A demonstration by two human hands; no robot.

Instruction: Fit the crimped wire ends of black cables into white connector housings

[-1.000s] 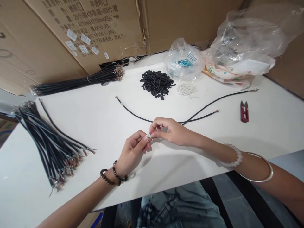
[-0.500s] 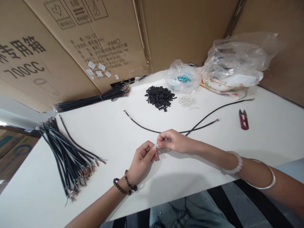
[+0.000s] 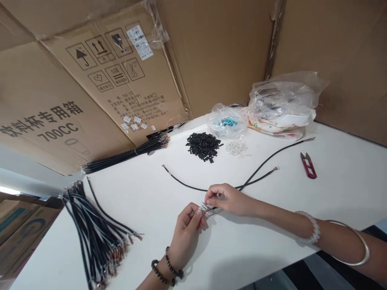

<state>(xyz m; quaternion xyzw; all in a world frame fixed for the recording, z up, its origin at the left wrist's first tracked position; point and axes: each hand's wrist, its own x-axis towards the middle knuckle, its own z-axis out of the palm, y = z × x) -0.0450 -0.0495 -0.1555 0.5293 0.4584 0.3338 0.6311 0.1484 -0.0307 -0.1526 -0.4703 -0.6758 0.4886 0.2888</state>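
Note:
My left hand (image 3: 188, 228) pinches the stripped end of a black cable, where thin coloured wires (image 3: 205, 208) fan out between thumb and forefinger. A small white piece shows at those fingertips, too small to name surely. Close above, my right hand (image 3: 228, 197) has thumb and forefinger pinched together at the upper wires; the fingers partly hide what they hold. Under the right hand the cable's black sheath passes and seems to run on to the far right as the long cable (image 3: 266, 159). Another black cable (image 3: 184, 183) lies across it, with a white connector (image 3: 275, 168) at its right end.
Black short tubes (image 3: 204, 146) lie heaped behind the hands, beside small white pieces (image 3: 236, 148). Red thread snips (image 3: 308, 166) lie right. Cable bundles (image 3: 93, 229) (image 3: 130, 153) are left. Plastic bags (image 3: 228, 121) (image 3: 281, 104) and cardboard boxes (image 3: 217, 52) stand behind.
The view has tilted up and shifted, so the table sits lower in the picture. My right fingertips have moved slightly away from my left ones, and the wires between them show more spread.

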